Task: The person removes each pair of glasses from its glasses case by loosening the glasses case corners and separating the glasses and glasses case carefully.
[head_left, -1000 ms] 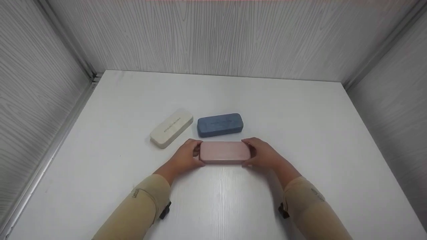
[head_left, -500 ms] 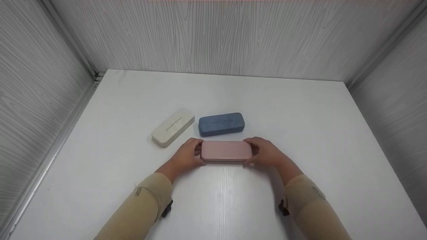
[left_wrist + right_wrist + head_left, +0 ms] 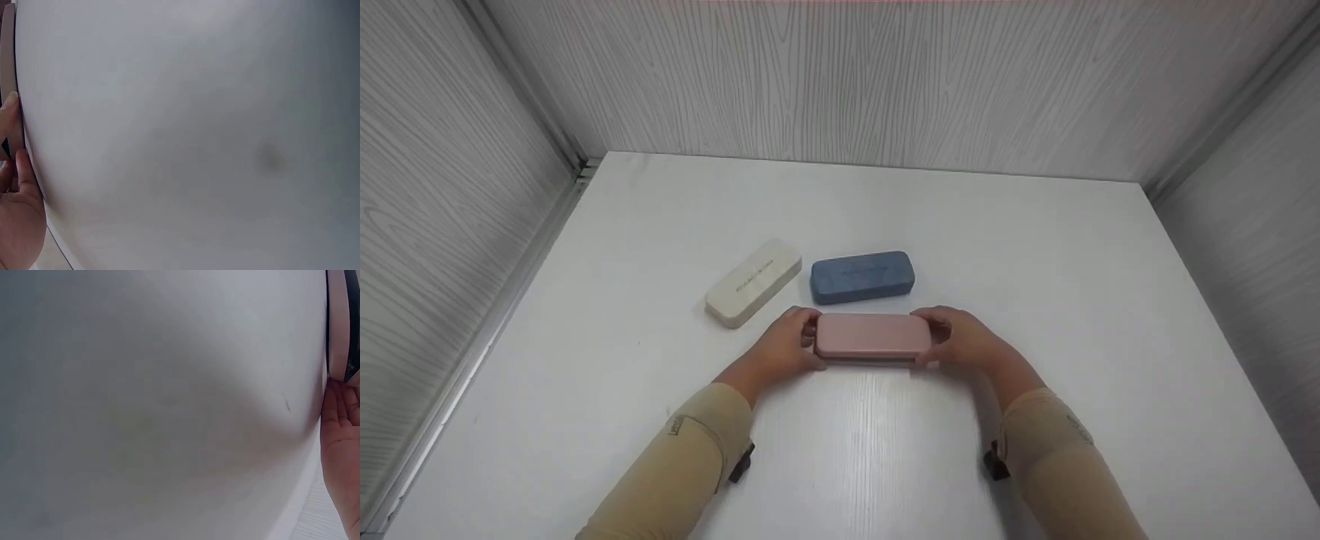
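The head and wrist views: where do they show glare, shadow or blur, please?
Head view: pale glare on the white table below the pink glasses case, lettering on the cream glasses case too blurred to read; left wrist view: table blurred, darker toward the right edge; right wrist view: soft shadow beside the right hand.

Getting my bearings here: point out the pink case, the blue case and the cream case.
Pink case (image 3: 874,334), head view: on its top.
Blue case (image 3: 862,274), head view: on its top.
Cream case (image 3: 754,279), head view: on its top.
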Demonstrator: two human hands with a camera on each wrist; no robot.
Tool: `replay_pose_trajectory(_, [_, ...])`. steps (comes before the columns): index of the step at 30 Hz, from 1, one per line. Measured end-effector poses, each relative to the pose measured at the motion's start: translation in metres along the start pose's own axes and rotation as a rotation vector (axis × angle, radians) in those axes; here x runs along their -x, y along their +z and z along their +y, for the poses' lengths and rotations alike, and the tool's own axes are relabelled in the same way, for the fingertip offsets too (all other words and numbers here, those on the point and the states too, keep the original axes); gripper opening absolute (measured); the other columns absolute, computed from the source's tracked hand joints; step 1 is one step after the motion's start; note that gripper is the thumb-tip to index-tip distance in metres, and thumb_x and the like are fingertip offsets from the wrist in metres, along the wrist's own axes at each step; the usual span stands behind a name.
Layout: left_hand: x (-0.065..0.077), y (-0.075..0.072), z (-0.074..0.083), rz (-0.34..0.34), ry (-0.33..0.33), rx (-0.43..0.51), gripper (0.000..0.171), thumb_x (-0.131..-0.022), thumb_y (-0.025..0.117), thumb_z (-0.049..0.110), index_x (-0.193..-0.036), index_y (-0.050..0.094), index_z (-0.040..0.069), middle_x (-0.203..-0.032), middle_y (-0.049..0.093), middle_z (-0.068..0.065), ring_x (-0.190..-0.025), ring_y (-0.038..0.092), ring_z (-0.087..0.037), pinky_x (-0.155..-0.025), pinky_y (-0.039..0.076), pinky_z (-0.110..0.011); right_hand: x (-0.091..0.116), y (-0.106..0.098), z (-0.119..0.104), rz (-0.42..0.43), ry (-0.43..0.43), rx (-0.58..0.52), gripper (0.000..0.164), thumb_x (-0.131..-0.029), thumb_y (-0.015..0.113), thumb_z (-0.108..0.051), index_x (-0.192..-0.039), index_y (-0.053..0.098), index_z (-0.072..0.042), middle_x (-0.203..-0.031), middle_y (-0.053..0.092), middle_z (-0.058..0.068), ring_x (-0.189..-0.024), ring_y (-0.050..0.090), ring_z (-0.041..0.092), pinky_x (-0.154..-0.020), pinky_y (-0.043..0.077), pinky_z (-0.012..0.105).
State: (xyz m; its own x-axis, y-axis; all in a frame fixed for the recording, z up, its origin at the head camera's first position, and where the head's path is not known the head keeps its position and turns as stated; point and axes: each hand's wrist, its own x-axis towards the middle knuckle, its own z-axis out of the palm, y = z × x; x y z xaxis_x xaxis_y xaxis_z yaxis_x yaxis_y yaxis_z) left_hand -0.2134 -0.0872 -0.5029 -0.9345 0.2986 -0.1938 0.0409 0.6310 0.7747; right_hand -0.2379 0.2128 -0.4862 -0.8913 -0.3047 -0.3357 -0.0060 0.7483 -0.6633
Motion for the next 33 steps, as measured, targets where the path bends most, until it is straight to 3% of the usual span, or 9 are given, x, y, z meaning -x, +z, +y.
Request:
replay_pose_trajectory(10, [-0.0004, -0.0008, -0.0008, 0.002, -0.001, -0.008, 0.073, -0.065, 0.08, 0.01, -0.128, 0.043, 0.005, -0.119, 0.047, -0.002, -0.109, 0.05, -0.013, -0.094, 0.044, -0.023, 0.0005, -0.0029, -0.0053, -0.023, 0.024, -0.032, 0.062, -0.068, 0.08, -0.029, -0.124, 0.054, -0.03, -0.128, 0.049, -0.006, -0.122, 0.041, 0.018, -0.107, 0.03, 0.042])
replay_pose_trajectory(14, [0.0009, -0.0006, -0.0013, 0.001, -0.013, -0.01, 0.073, -0.065, 0.081, 0.011, -0.127, 0.043, 0.006, -0.118, 0.047, -0.001, -0.108, 0.05, -0.012, -0.094, 0.044, -0.023, 0.0004, -0.0031, -0.005, -0.034, -0.014, -0.032, 0.057, -0.071, 0.077, -0.03, -0.124, 0.054, -0.029, -0.126, 0.051, -0.005, -0.119, 0.042, 0.017, -0.107, 0.031, 0.043])
replay_pose_trajectory(21, [0.0035, -0.0009, 0.0006, -0.005, 0.007, 0.014, 0.074, -0.065, 0.079, 0.007, -0.129, 0.042, 0.004, -0.118, 0.046, -0.002, -0.109, 0.049, -0.013, -0.094, 0.044, -0.021, 0.0008, -0.0048, -0.0026, -0.065, -0.135, -0.159, 0.051, -0.077, 0.073, -0.022, -0.124, 0.056, -0.017, -0.117, 0.055, 0.004, -0.109, 0.046, 0.022, -0.102, 0.036, 0.042])
replay_pose_trajectory(30, [0.0008, -0.0009, 0.0012, -0.007, 0.006, -0.015, 0.072, -0.067, 0.079, 0.01, -0.128, 0.042, 0.005, -0.117, 0.046, -0.001, -0.107, 0.049, -0.012, -0.095, 0.042, -0.021, -0.0008, -0.0088, 0.0003, -0.069, -0.105, -0.152, 0.051, -0.08, 0.068, -0.035, -0.126, 0.054, -0.019, -0.122, 0.053, 0.002, -0.114, 0.044, 0.02, -0.105, 0.032, 0.044])
replay_pose_trajectory(33, [0.0009, -0.0012, 0.0012, -0.013, 0.004, -0.009, 0.071, -0.067, 0.079, 0.01, -0.128, 0.043, 0.007, -0.117, 0.046, -0.001, -0.108, 0.049, -0.012, -0.096, 0.042, -0.022, -0.0015, -0.0095, 0.001, -0.085, -0.134, -0.172, 0.05, -0.081, 0.066, -0.036, -0.126, 0.054, -0.017, -0.122, 0.053, 0.004, -0.114, 0.044, 0.022, -0.104, 0.033, 0.045])
